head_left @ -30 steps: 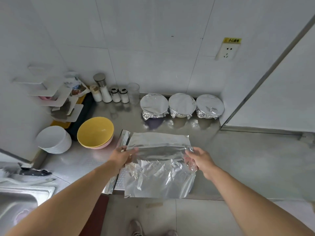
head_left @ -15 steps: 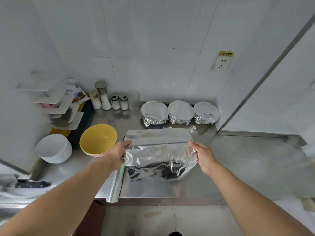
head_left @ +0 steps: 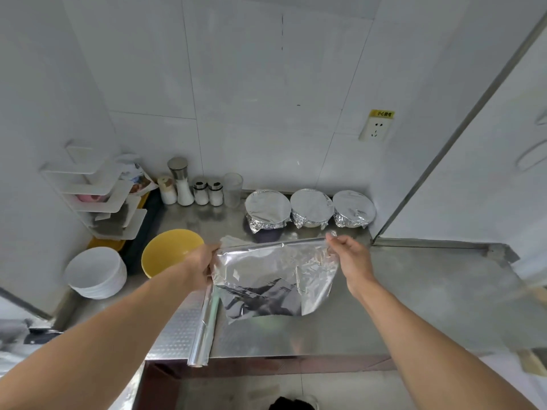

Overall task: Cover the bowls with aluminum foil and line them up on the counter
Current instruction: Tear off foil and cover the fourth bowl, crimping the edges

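Steel surface [head_left: 414,291]: three foiled bowls [head_left: 310,207] rear. Left hand [head_left: 201,261], right hand [head_left: 352,258] pinch foil [head_left: 275,276] corners; centre over yellow bowl [head_left: 168,250], keep taut.

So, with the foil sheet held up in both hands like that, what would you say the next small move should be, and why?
Probably carry the foil sheet left and lay it over the yellow bowl. The left hand and right hand pinch its top corners, it hangs free of the foil roll, three covered bowls line the wall, and the yellow bowl stands open.
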### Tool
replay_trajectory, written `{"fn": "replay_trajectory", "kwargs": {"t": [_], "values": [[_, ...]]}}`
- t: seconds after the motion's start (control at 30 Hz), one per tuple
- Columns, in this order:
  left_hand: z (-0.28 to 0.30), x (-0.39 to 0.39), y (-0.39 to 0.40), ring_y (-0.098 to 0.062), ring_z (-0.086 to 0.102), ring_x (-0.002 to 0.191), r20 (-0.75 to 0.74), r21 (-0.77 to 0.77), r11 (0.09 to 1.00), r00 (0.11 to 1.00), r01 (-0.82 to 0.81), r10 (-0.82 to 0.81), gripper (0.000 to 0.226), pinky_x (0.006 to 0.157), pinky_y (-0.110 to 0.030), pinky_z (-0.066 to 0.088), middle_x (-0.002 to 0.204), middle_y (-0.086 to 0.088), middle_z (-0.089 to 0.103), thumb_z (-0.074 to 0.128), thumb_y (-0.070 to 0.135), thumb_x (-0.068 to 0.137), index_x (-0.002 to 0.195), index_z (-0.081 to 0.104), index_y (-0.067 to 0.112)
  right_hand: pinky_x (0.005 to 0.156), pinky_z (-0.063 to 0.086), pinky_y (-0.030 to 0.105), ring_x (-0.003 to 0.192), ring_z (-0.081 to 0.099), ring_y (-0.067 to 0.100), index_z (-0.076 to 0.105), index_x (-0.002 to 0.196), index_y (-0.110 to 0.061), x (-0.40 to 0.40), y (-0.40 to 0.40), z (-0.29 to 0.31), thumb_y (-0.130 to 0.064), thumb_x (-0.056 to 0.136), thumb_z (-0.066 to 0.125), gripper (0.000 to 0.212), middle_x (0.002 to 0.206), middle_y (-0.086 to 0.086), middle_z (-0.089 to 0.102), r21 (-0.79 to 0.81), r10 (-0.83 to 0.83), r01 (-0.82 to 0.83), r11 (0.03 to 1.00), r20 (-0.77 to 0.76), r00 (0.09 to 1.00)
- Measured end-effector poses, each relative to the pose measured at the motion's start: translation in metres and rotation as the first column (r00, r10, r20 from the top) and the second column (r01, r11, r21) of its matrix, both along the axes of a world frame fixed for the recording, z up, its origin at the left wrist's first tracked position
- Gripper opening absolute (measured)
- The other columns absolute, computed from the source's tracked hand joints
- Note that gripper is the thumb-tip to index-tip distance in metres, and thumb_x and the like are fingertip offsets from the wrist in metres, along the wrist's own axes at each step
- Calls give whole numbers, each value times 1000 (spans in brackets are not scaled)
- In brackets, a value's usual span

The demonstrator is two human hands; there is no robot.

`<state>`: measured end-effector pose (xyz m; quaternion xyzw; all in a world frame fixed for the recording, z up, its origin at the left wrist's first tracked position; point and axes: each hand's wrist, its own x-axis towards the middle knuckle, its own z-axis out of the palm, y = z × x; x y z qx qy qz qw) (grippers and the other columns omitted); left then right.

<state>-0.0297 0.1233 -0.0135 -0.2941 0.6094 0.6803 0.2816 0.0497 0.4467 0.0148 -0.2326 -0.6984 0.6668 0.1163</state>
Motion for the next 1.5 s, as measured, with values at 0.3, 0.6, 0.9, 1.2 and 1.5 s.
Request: {"fn": "replay_trajectory", "kwargs": {"t": [0.3, 0.6, 0.9, 1.2, 1.5], "values": [[17, -3, -7, -23, 58, 69, -45, -29, 997, 996, 74, -75, 38, 69, -34, 53, 77, -6, 62, 60, 47, 101, 84, 63, 13, 85, 48, 25, 77, 66, 5, 76, 79, -17, -5, 9, 16, -25, 82, 83, 10, 80, -3, 76, 52, 108, -105, 993, -54, 993], [13, -7, 2, -22, 60, 88, -96, 127, 992, 995, 24, -12, 15, 93, -37, 52, 97, -6, 70, 77, 22, 91, 91, 76, 8, 105, 41, 30, 111, 66, 7, 80, 94, -21, -15, 16, 9, -71, 49, 86, 67, 105, -6, 77, -82, 150, -145, 986, 55, 987], [16, -6, -7, -22, 56, 126, -309, 102, 992, 950, 77, -42, 35, 112, -36, 40, 129, -4, 68, 80, 27, 87, 115, 73, 8, 68, 46, 23, 73, 57, 13, 78, 91, -15, -18, 20, 3, -27, 87, 77, 12, 78, -2, 72, -74, 130, -123, 990, 109, 985], [20, -4, 5, -22, 67, 78, -326, 134, 990, 945, 39, 7, 43, 81, -37, 56, 94, -16, 73, 89, 19, 66, 104, 76, 1, 45, 43, 15, 58, 61, 2, 72, 100, -8, -16, 19, 5, -20, 89, 77, 17, 80, -2, 73, -37, 3, 0, 999, 100, 995], [12, -3, 10, -15, 76, 74, -304, 192, 981, 947, -43, 101, 43, 64, -21, 61, 95, -17, 77, 85, 3, 71, 111, 70, -6, 66, 54, 27, 83, 67, 12, 65, 109, -20, -17, 17, 11, -28, 87, 79, 28, 90, -7, 74, 19, -27, 25, 1000, 95, 995]]}}
